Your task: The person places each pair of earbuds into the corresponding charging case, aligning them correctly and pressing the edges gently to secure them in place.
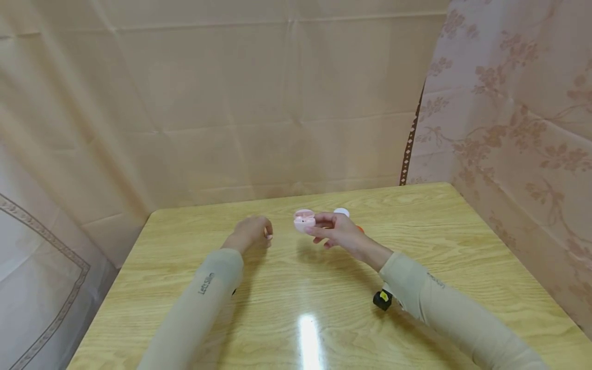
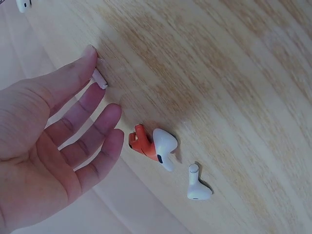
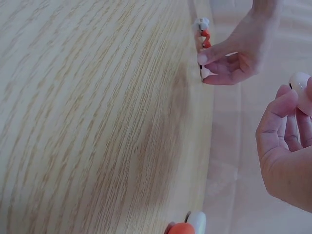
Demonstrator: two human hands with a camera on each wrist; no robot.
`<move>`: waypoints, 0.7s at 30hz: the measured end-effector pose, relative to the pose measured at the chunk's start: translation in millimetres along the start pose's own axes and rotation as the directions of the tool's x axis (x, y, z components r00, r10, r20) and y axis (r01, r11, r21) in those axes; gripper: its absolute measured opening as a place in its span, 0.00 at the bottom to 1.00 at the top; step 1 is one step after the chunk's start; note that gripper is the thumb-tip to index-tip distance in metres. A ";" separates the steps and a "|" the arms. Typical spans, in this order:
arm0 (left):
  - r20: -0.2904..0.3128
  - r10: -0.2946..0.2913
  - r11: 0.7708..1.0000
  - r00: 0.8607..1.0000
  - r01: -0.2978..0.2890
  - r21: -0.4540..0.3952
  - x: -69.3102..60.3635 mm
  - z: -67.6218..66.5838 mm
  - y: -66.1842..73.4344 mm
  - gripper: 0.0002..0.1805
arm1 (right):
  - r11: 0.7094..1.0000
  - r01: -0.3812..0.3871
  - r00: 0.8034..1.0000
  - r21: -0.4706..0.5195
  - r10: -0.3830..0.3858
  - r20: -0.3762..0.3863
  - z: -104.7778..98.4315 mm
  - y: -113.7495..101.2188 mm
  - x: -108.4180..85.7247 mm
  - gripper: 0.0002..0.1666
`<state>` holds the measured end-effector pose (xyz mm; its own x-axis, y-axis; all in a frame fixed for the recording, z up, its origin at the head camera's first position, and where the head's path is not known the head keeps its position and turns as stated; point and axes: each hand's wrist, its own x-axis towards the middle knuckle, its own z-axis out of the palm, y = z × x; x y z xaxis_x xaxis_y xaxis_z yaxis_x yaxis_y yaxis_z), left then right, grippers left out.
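My right hand (image 1: 339,231) holds a pink earbud case (image 1: 303,224) above the table, its lid up. Part of that case (image 3: 303,92) shows at the right wrist view's edge. Low at the tabletop, my left hand (image 1: 252,234) pinches a pale earbud (image 2: 99,79) between thumb and forefinger; its stem shows, the rest is hidden. Beside those fingers in the left wrist view lie an orange earbud (image 2: 142,141), a white earbud (image 2: 165,141) against it, and another white earbud (image 2: 197,187) slightly apart.
Behind the right hand are a white rounded object (image 1: 342,211) and an orange one (image 1: 360,229), partly hidden. A black block with a yellow mark (image 1: 382,299) sits at the right wrist. The wooden table (image 1: 277,308) ends at a hanging beige cloth (image 1: 259,103).
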<state>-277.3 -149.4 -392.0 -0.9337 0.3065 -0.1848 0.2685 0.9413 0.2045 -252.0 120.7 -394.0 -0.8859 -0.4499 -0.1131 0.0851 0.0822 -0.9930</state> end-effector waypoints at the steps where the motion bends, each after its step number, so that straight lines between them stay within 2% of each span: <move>1: -0.001 -0.002 1.000 1.000 0.002 -0.001 0.0 0.1 -0.3 0.06 | 1.000 0.001 1.000 0.000 -0.001 0.001 0.1 0.2 0.2 0.27; 21: 0.033 -0.042 0.998 0.999 0.043 -0.055 -1.1 -1.3 -1.2 0.07 | 1.000 -0.019 1.000 0.006 0.019 0.009 0.8 -0.4 2.1 0.27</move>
<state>-276.9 -151.1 -390.8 -0.9358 0.2716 -0.2247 0.2144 0.9445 0.2488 -253.6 118.9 -393.9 -0.8800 -0.4561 -0.1322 0.1045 0.0857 -0.9908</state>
